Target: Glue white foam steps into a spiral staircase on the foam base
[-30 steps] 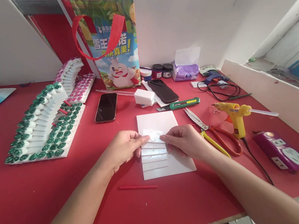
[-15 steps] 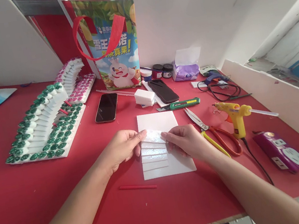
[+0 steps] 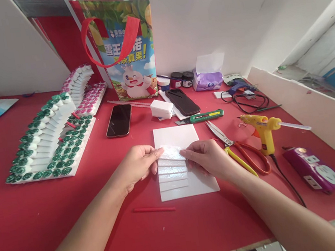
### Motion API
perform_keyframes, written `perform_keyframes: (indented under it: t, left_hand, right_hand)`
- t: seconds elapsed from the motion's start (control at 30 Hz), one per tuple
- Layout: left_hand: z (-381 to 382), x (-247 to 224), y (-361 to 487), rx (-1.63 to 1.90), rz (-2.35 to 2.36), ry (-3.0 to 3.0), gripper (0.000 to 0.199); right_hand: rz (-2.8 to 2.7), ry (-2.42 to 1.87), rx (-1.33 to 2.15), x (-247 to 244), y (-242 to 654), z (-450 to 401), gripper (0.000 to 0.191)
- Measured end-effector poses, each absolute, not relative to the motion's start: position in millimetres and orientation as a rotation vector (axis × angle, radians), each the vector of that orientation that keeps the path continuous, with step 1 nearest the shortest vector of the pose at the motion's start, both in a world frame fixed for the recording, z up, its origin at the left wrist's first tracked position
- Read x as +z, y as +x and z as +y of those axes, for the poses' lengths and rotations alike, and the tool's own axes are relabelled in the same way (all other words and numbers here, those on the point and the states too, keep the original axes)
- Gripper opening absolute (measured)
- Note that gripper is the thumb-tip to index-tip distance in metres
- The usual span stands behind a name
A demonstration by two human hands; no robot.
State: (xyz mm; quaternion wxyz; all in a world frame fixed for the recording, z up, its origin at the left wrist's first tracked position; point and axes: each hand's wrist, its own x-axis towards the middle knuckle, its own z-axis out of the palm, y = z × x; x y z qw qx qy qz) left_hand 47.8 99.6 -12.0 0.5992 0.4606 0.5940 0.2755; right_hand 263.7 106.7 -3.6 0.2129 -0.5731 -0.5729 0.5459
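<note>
Both my hands pinch the top piece of a stepped row of white foam-board pieces (image 3: 172,169), which overlap like stairs on a white foam board (image 3: 202,183). With thumb and fingers, my left hand (image 3: 141,162) grips the left edge of that top foam-board piece (image 3: 171,153). My right hand (image 3: 205,155) holds its right edge in the same way. The upper pieces shine in the light. Some fingertips are hidden under or behind the piece. In front of the board, a thin red stick (image 3: 154,209) lies on the red table (image 3: 125,242).
Scissors (image 3: 230,143), a yellow glue gun (image 3: 260,128) and a purple power strip (image 3: 316,169) with cords lie to the right. Behind the board are a green utility knife (image 3: 206,116), stacked white pieces (image 3: 162,108) and two phones. A decorated stair model (image 3: 50,139) stands left, near a tall bag (image 3: 125,47).
</note>
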Motion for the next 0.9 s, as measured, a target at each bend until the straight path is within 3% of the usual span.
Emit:
perform_keyframes:
  t: [0.13, 0.33, 0.9]
  left_hand:
    - [100.0, -11.4, 46.3, 0.606, 1.367, 1.087, 0.048]
    - [99.8, -10.1, 46.8, 0.558, 1.405, 1.096, 0.041]
    - [99.9, -12.0, 47.2, 0.555, 1.419, 1.109, 0.039]
  right_hand:
    - [-1.616, -1.630, 1.513, -0.3, 264.2, 106.3, 0.048]
    - [-1.645, -1.629, 1.464, -0.1, 262.9, 105.7, 0.038]
    - [-1.617, -1.662, 1.469, -0.3, 260.6, 106.4, 0.035]
